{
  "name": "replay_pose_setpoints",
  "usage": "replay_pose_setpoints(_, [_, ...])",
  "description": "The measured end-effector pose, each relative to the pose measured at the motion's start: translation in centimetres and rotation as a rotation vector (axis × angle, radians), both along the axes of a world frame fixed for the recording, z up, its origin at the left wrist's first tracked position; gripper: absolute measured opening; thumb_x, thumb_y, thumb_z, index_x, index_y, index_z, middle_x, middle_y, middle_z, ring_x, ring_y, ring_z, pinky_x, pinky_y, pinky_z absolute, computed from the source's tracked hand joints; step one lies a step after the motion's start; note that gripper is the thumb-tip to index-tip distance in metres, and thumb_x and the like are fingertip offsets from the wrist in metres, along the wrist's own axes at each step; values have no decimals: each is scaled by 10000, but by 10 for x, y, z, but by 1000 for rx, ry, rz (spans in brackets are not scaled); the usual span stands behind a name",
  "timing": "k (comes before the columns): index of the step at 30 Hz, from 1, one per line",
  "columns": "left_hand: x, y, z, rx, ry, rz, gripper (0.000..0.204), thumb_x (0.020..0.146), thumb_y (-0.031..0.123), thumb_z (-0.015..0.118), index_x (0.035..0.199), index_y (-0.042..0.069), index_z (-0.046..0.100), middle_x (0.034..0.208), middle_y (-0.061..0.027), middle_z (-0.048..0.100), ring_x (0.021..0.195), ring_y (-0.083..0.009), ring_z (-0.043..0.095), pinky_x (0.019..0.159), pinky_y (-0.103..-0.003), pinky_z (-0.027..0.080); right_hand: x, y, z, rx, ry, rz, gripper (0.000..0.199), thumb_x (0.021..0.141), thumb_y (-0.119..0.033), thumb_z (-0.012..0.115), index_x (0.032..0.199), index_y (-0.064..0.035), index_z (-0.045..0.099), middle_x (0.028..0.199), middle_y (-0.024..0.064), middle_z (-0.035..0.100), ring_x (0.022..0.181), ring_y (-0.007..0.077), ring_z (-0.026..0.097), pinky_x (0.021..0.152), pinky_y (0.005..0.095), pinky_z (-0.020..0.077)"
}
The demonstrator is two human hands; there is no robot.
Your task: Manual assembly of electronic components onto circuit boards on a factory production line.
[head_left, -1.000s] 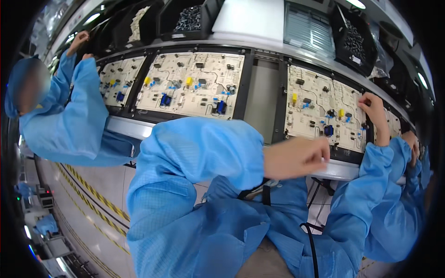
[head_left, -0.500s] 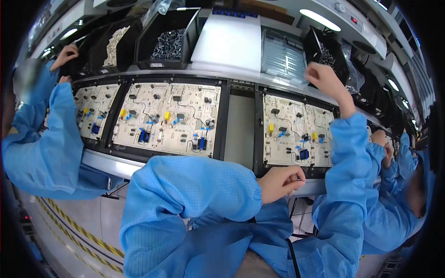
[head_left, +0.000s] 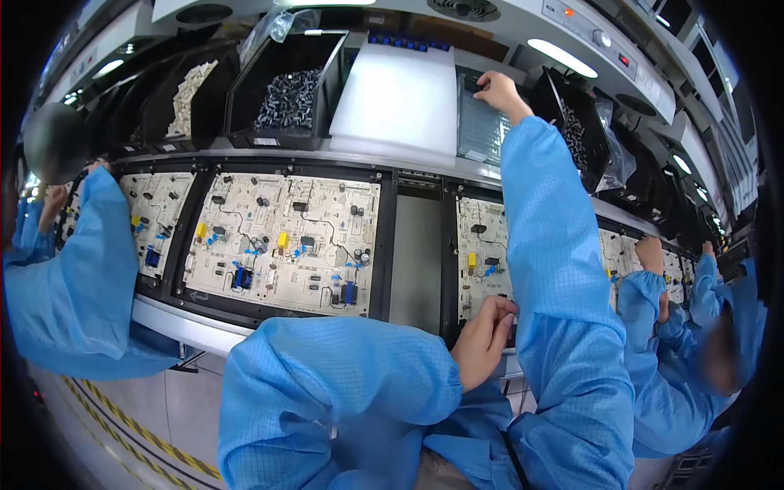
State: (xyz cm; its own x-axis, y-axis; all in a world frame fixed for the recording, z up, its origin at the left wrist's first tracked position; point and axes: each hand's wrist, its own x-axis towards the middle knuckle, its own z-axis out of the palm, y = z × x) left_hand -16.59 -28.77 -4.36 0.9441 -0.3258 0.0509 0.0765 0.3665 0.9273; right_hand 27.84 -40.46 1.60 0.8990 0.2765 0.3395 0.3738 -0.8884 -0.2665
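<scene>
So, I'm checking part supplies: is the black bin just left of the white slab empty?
Partly full: a heap of small dark parts lies in the black bin, with bare wall above it.

This is an electronics factory, on an assembly line: circuit boards (head_left: pixel 269 224) sit in black frames (head_left: pixel 387 237) in a row along a long worktop (head_left: pixel 196 322), with black bins (head_left: pixel 294 140) of small loose parts (head_left: pixel 286 98) behind them. People in matching blue coats (head_left: pixel 73 286) work side by side under bright lamps (head_left: pixel 563 57), and yellow-and-black striped tape (head_left: pixel 147 431) runs along the floor (head_left: pixel 184 400).
</scene>
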Motion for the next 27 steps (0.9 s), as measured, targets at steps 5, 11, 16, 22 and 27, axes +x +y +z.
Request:
replay_pose_setpoints(5, [4, -3, 4, -2, -22, -53, 149, 968, 93, 393, 1098, 27, 421, 791, -33, 487, 708, -86, 461, 663, -234, 406, -3, -24, 22, -94, -118, 37, 299, 703, -173, 759, 931, -25, 633, 837, 96, 661, 806, 201, 644, 747, 304, 515])
replay_pose_setpoints(11, [5, 3, 0, 27, 11, -85, 162, 962, 79, 403, 1110, 16, 418, 778, -38, 488, 709, -84, 473, 654, -221, 421, -105, -39, 55, 168, -61, 226, 206, 730, -83, 682, 908, -17, 602, 767, 88, 630, 696, 156, 605, 618, 296, 489])
replay_pose_setpoints(16, [4, -2, 5, -4, 37, -160, 168, 959, 70, 415, 1113, 3, 410, 791, -47, 492, 715, -90, 478, 664, -222, 425, -193, -108, 56, 198, 267, 263, 192, 822, -25, 619, 1008, -16, 571, 815, 19, 625, 800, 87, 612, 711, 216, 495])
replay_pose_setpoints(22, [0, -6, 12, -6, -26, -227, 168, 953, 40, 418, 1117, 4, 410, 797, -43, 494, 715, -90, 476, 668, -220, 422, -251, -154, 26, 175, 445, 257, 154, 748, -39, 700, 886, 4, 645, 735, 26, 640, 703, 67, 589, 639, 220, 474])
replay_pose_setpoints(27, [0, -5, 17, 27, 1, -236, 165, 944, 23, 433, 1108, 11, 424, 805, -46, 501, 723, -87, 479, 673, -218, 422, -257, -148, 9, 104, 584, 255, 170, 750, -43, 721, 894, 15, 653, 792, 21, 654, 725, 58, 578, 667, 209, 482])
